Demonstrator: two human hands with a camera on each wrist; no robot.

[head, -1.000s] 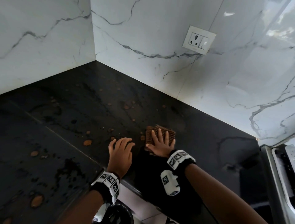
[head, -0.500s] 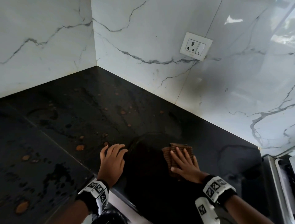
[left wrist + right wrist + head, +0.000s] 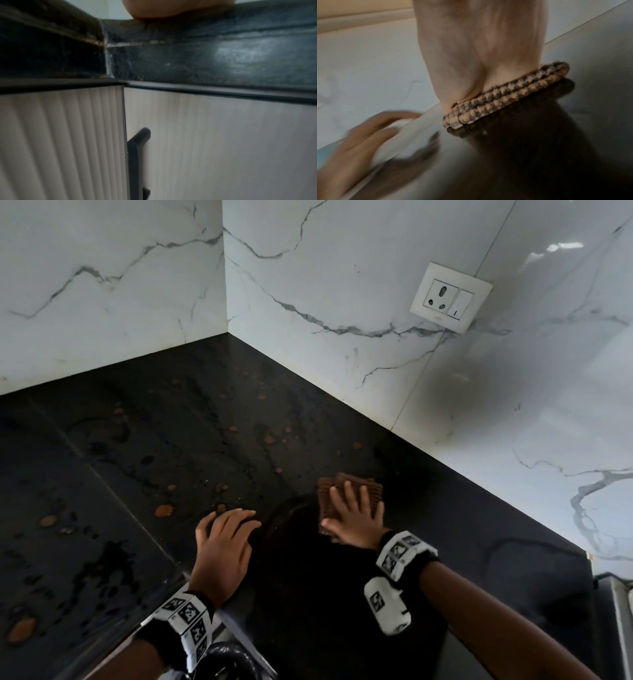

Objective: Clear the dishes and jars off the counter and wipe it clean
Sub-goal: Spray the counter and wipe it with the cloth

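A folded brown checked cloth [image 3: 371, 493] lies on the black stone counter [image 3: 462, 525]. My right hand [image 3: 354, 517] presses flat on it with straight, spread fingers. In the right wrist view the palm [image 3: 479, 47] sits on the folded cloth [image 3: 508, 94]. My left hand [image 3: 222, 537] rests flat on the counter near its front edge, left of the cloth, holding nothing. Brown spill spots [image 3: 162, 510] dot the counter to the left and behind. No dishes or jars are in view.
White marble walls meet in a corner [image 3: 224, 332] behind the counter. A wall socket [image 3: 450, 296] is mounted at the right. A metal sink edge [image 3: 620, 611] shows at far right. Below the counter are pale cabinet doors with a black handle [image 3: 137, 148].
My right hand slid the cloth to the right and back again, now between its two earlier spots. The left hand stayed flat in the same place on the counter.
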